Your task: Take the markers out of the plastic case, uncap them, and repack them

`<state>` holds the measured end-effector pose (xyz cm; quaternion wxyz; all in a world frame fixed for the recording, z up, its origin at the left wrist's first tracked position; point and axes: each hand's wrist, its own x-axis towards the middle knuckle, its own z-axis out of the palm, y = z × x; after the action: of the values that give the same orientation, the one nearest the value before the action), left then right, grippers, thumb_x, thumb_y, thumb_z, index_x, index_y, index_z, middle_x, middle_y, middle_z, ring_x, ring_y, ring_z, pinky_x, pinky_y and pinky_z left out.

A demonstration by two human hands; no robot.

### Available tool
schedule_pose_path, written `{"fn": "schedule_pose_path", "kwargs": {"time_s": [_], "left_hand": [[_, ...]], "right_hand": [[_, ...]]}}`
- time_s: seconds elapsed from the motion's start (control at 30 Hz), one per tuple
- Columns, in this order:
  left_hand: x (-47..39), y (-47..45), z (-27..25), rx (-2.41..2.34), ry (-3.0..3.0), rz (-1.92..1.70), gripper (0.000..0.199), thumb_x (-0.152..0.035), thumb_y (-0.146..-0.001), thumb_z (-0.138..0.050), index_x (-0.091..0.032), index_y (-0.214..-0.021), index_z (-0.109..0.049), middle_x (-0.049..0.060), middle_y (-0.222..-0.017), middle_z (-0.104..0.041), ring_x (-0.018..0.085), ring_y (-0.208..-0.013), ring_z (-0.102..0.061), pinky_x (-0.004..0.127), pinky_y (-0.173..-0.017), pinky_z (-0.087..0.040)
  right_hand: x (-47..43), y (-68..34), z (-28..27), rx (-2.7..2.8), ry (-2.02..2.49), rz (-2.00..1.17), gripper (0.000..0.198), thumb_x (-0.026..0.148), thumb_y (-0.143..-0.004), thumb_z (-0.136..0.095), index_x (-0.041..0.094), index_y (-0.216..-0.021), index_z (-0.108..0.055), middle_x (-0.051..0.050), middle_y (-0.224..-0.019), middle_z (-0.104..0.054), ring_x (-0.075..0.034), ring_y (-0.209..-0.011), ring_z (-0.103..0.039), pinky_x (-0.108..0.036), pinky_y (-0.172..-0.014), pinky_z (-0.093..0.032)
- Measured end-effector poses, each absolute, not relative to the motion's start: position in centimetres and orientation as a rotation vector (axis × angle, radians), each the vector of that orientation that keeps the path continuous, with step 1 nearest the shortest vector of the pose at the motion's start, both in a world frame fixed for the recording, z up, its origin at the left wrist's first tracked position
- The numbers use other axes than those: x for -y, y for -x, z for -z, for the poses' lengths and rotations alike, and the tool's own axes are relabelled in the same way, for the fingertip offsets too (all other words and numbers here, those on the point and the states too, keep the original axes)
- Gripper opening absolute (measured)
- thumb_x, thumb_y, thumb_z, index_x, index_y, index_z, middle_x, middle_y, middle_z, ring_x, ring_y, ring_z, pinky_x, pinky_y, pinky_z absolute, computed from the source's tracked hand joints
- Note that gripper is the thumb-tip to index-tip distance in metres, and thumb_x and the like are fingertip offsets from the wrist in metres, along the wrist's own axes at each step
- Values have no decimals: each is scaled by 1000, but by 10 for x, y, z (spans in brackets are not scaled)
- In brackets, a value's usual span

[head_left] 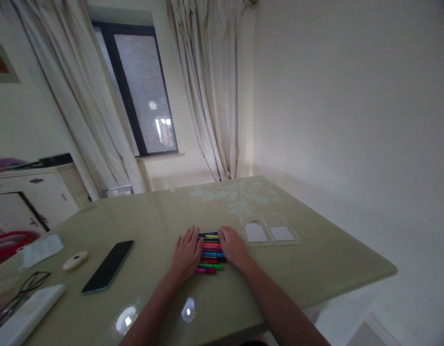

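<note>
Several felt-tip pens (210, 254) in many colours lie side by side in a row on the table, pointing left to right. My left hand (186, 253) lies flat over their left ends, its fingers stretched out and slightly apart. At the right ends rests my right hand (233, 245), palm down with its fingers extended against the upper pens. Both hands cover part of the row, so some pen ends are hidden. A clear plastic case (267, 242) with two pale panels lies flat just right of my right hand.
The pale green table (315, 269) meets a wall on the right. To the left are a black phone (108, 266), a round pale object (75, 260), a face mask (43, 251), eyeglasses (25, 288) and a long white box-like object (30, 315).
</note>
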<state>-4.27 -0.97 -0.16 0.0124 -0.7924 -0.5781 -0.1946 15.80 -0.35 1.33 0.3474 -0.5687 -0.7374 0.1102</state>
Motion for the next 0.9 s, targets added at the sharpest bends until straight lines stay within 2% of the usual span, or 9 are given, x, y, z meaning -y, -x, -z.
{"fn": "schedule_pose_path", "kwargs": {"time_s": [0.07, 0.17, 0.4, 0.53, 0.67, 0.77, 0.9], "left_hand": [[5, 43, 11, 1822, 2455, 622, 55, -36, -106, -24, -11, -149, -48, 20, -157, -45, 33, -150, -37, 56, -120, -30], [-3, 33, 21, 1785, 2483, 629, 48, -26, -103, -30, -13, -139, -58, 18, -153, -52, 32, -148, -40, 53, -120, -33], [-18, 10, 22, 1852, 2404, 697, 47, -13, -96, -32, -6, -131, -63, 26, -146, -56, 38, -142, -46, 60, -114, -38], [-7, 16, 17, 1846, 2390, 745, 51, -24, -101, -27, -8, -141, -56, 23, -148, -56, 37, -144, -45, 59, -115, -38], [25, 12, 9, 1695, 2474, 752, 57, -43, -104, -32, -18, -153, -44, 13, -161, -42, 31, -150, -36, 55, -125, -24], [44, 1, 2, 1494, 2632, 652, 69, -58, -101, -37, -21, -159, -34, 11, -165, -33, 31, -153, -30, 57, -126, -17], [46, -10, -3, 1572, 2657, 558, 69, -59, -103, -29, -20, -160, -32, 11, -165, -32, 32, -152, -32, 58, -124, -23]], "right_hand": [[-2, -154, -10, 1869, 1447, -344, 33, 27, -106, -39, 20, -103, -72, -12, -114, -71, -22, -109, -64, -32, -98, -43], [-10, -146, -9, 1809, 1400, -428, 35, 29, -106, -39, 18, -104, -72, -14, -118, -71, -23, -113, -64, -32, -101, -43], [-22, -140, -10, 1783, 1381, -485, 39, 30, -106, -36, 17, -109, -73, -13, -113, -74, -21, -108, -68, -30, -97, -46], [-23, -141, -8, 1785, 1374, -516, 39, 30, -107, -36, 18, -112, -73, -11, -118, -74, -20, -113, -66, -29, -99, -45], [-25, -141, -5, 1771, 1413, -530, 41, 30, -107, -35, 19, -109, -74, -11, -115, -75, -20, -113, -67, -29, -99, -44], [-27, -142, -5, 1749, 1463, -525, 44, 35, -108, -35, 19, -99, -75, -13, -105, -77, -22, -105, -69, -31, -94, -45], [-27, -146, -6, 1725, 1497, -510, 49, 40, -108, -33, 18, -95, -75, -14, -101, -77, -23, -100, -70, -31, -91, -45]]}}
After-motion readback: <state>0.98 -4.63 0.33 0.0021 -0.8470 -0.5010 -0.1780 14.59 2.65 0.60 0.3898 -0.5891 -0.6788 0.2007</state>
